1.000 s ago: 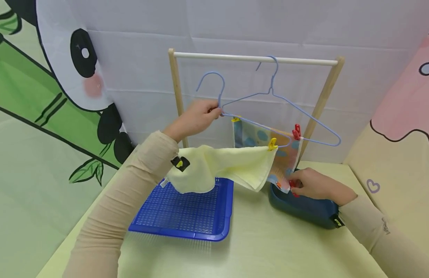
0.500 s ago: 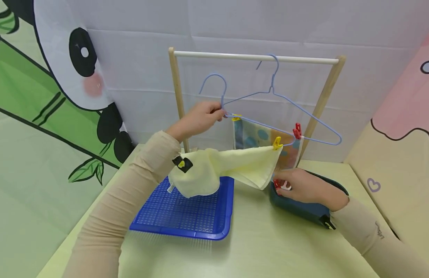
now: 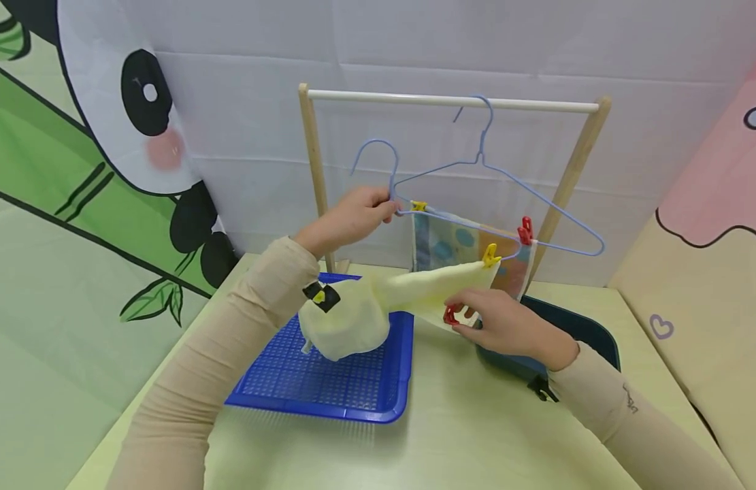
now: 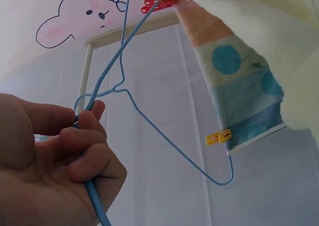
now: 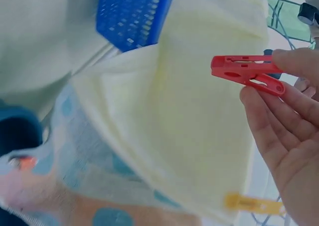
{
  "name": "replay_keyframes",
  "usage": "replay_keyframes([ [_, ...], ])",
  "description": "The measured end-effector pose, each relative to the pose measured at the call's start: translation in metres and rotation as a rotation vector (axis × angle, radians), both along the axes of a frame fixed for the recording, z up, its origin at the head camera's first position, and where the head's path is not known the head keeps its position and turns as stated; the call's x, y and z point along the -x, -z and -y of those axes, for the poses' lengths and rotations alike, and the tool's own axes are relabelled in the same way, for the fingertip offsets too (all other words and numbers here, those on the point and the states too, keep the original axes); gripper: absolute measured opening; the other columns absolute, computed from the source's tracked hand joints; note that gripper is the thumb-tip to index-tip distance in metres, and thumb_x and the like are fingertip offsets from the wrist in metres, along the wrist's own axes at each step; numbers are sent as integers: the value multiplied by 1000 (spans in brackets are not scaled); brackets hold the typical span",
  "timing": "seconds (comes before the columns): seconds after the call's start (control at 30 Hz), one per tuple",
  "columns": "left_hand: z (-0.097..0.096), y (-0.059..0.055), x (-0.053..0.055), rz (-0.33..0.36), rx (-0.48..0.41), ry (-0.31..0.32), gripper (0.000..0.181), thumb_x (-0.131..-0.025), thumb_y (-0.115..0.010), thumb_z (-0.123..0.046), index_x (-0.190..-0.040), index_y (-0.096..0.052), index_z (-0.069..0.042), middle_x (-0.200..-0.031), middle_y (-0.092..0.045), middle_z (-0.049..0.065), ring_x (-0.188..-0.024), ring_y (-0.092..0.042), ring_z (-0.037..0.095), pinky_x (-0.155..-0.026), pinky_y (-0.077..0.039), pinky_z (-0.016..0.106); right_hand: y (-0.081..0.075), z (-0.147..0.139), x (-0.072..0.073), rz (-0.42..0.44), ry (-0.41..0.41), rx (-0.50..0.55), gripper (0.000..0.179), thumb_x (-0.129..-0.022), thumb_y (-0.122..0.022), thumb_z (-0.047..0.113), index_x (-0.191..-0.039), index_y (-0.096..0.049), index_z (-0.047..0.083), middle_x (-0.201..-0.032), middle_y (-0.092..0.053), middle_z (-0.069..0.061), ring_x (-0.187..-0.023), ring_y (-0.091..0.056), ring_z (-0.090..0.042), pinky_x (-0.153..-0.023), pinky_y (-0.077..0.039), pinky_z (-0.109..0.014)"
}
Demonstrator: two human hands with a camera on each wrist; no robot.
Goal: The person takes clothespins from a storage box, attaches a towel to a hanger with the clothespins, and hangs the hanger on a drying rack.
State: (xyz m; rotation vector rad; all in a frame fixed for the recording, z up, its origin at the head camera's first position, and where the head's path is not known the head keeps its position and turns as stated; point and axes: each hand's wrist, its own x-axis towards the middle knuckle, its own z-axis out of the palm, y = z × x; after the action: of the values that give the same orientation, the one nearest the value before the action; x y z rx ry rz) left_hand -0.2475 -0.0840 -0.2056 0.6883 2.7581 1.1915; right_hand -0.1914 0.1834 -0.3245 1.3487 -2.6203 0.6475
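Observation:
My left hand point(image 3: 356, 216) grips a blue wire hanger point(image 3: 457, 219) just below its hook, and the hanger is off the rack's bar. A pale yellow towel point(image 3: 347, 316) is fastened to that hanger's right end by a yellow clothespin point(image 3: 490, 255); its left part droops over the blue basket point(image 3: 378, 413). Between thumb and fingers my right hand point(image 3: 506, 323) pinches a red clothespin point(image 5: 246, 72), in front of the yellow towel. Behind, a second blue hanger point(image 3: 539, 201) hangs from the bar, with a patterned towel point(image 3: 460, 239) held by a yellow and a red clothespin point(image 3: 525, 231).
A small rack with wooden posts point(image 3: 576, 163) and a white bar point(image 3: 414, 100) stands at the back of the table point(image 3: 451, 435). At the right, a dark teal bin point(image 3: 586, 327) sits partly behind my right forearm. Printed cloth walls enclose the table.
My right hand has moved left from beside the bin to the yellow towel, carrying the red clothespin. My left hand has lowered slightly with the hanger, and the towel sags lower.

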Motion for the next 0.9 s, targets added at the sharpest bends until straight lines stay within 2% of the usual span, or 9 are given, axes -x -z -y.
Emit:
replay_keyframes([
  [0.13, -2, 2, -2, 35, 2, -41, 32, -103, -40, -28, -97, -63, -7, -74, -43, 5, -60, -33, 17, -58, -29, 29, -2, 15, 0, -36, -4, 53, 34, -83, -73, 10, -113, -60, 3, -102, -63, -3, -86, -62, -16, -71, -52, -28],
  [0.3, -3, 3, -2, 82, -10, -82, 35, -103, -37, -27, -112, -66, -9, -87, -49, 6, -74, -39, 18, -67, -33, 30, -4, 31, 2, -80, -21, 115, 40, -82, -74, 9, -119, -60, 1, -103, -64, -4, -84, -63, -16, -71, -51, -24],
  [0.43, -5, 4, -2, 132, -35, -93, 35, -103, -37, -28, -111, -65, -9, -79, -46, 4, -61, -36, 15, -58, -30, 28, -4, 41, 5, -124, -49, 151, 40, -82, -74, 8, -119, -60, 1, -104, -65, -5, -84, -63, -17, -71, -52, -24],
  [0.53, -6, 4, -3, 175, -55, -92, 34, -103, -37, -28, -109, -64, -8, -71, -40, 3, -51, -30, 14, -51, -26, 27, -6, 50, 7, -126, -58, 162, 39, -82, -74, 8, -118, -60, 0, -105, -64, -6, -86, -64, -18, -72, -52, -26],
  [0.67, -8, 3, -3, 204, -66, -89, 32, -104, -36, -26, -106, -62, -7, -70, -39, 2, -51, -30, 13, -53, -28, 26, -9, 61, 8, -114, -57, 155, 38, -82, -74, 8, -117, -61, 0, -105, -65, -6, -88, -63, -18, -74, -52, -27],
  [0.9, -12, 2, 0, 208, -66, -75, 33, -104, -35, -29, -102, -61, -8, -69, -39, 2, -50, -29, 14, -56, -29, 28, -12, 73, 11, -135, -51, 174, 33, -83, -73, 9, -113, -62, 2, -103, -64, -6, -86, -63, -16, -74, -52, -25],
])
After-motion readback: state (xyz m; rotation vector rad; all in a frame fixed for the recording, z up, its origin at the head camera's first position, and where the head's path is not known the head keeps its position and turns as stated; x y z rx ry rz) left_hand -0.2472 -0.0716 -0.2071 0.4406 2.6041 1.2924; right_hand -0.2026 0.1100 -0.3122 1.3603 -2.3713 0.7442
